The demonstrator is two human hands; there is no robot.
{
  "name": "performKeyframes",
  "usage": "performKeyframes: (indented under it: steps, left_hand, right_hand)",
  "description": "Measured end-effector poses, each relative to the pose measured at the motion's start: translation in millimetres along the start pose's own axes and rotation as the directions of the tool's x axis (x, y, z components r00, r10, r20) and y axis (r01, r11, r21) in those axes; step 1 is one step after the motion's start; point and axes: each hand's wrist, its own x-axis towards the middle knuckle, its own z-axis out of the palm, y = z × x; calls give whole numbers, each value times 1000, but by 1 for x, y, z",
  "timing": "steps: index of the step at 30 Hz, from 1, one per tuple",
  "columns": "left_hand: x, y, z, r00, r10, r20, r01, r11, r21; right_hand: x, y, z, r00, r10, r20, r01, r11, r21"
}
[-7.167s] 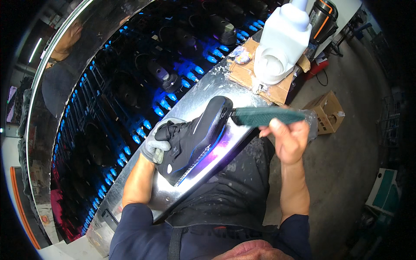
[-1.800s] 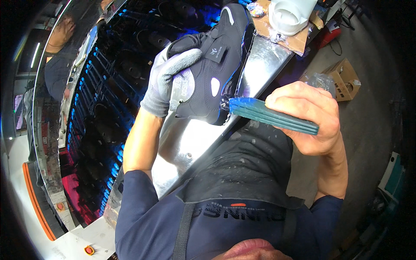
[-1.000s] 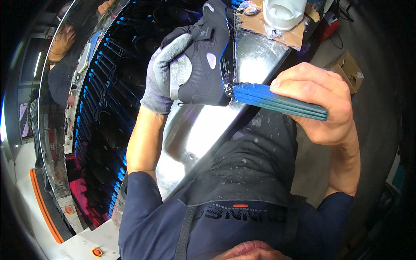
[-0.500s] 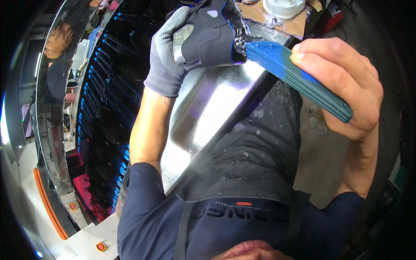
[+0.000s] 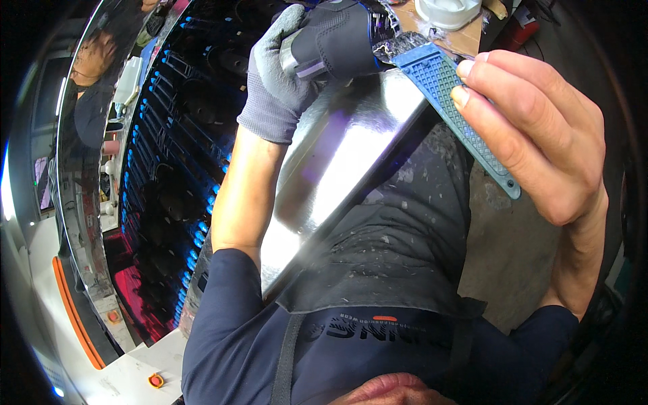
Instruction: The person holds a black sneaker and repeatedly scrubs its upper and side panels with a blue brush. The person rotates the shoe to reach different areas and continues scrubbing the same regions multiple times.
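My left hand, in a grey coated glove, is closed around a dark shoe upper at the top of the view. The shoe's lower edge, wet with something whitish and shiny, faces right. In my bare right hand is a brush with a flat blue-green, grid-textured handle, pinched between fingers and thumb. Its dark bristles, smeared with white, touch the shoe's edge or lie right beside it. The thumb is mostly hidden behind the handle. The shoe's far end is cut off by the frame.
Beneath the shoe lies a shiny metal surface. A white bowl stands on cardboard beyond the brush. To the left runs a dark rack with blue-tipped rods. A yellow-and-red button sits on a white surface at lower left.
Both hands have shifted slightly right with the shoe and brush. The brush has turned, so its flat textured face now shows instead of its ridged edge.
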Motion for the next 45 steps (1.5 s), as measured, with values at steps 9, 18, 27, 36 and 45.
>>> performKeyframes:
  steps: [9, 18, 27, 36, 45]
  left_hand:
    - [1, 1, -16, 741, 256, 621, -334, -661, 672]
    - [-28, -7, 19, 702, 104, 705, -165, -938, 303]
    - [-18, -50, -22, 929, 315, -193, -281, 942, 184]
    - [-56, -68, -62, 973, 85, -214, -134, 965, -226]
    - [-111, -62, -86, 940, 264, -214, -318, 906, -280]
  right_hand:
    - [1, -8, -7, 999, -1, 55, 8, 992, -124]
    - [-17, -8, 6, 997, 81, -6, -81, 997, 10]
    - [-36, -50, 96, 263, 965, -7, -268, 80, 960]
    - [-19, -10, 161, 73, 996, -46, -418, 72, 906]
    - [13, -112, 132, 614, 777, -142, -128, 275, 953]
